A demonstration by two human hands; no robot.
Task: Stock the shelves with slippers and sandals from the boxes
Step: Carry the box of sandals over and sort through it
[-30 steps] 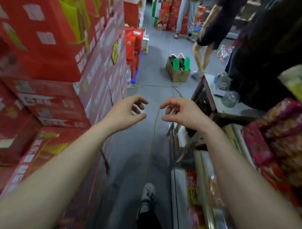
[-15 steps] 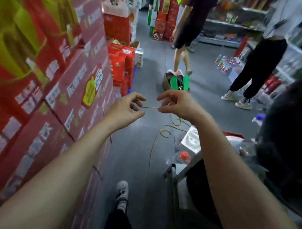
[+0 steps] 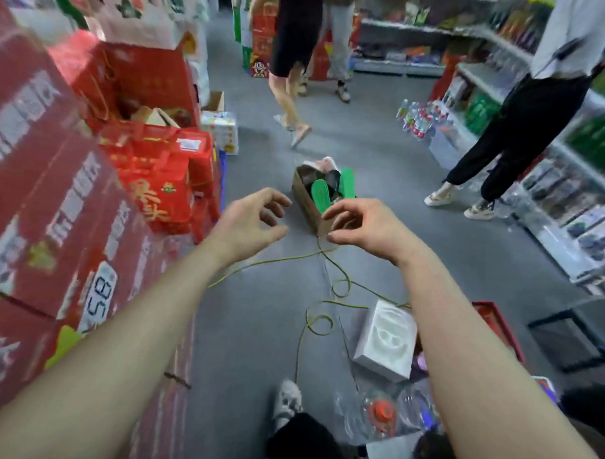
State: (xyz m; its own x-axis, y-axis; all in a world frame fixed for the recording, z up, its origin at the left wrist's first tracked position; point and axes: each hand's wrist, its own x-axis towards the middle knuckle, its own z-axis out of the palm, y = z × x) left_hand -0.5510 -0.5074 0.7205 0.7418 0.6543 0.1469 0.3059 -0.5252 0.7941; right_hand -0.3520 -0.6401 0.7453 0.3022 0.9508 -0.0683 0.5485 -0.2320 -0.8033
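Observation:
A small cardboard box [image 3: 307,203] stands on the grey floor ahead, with green slippers [image 3: 320,193] and dark ones [image 3: 332,180] sticking out of it. My right hand [image 3: 361,224] is in front of the box's near corner and pinches the top end of a thin yellow-green cord [image 3: 340,284] that drops in loops to the floor. My left hand [image 3: 255,222] hovers a hand's width to the left, fingers loosely curled, with nothing visible in it.
Stacked red cartons [image 3: 71,221] wall off the left side. Shelving [image 3: 569,204] lines the right. Two people [image 3: 290,57] [image 3: 524,134] stand or walk beyond the box. A white box [image 3: 386,338], a red basket [image 3: 496,325] and a red-capped bottle [image 3: 380,410] lie near my shoe [image 3: 288,398].
The view has advanced down the aisle toward the slipper box. The cord no longer stretches between my hands; the left hand has released it and the hands have drawn apart.

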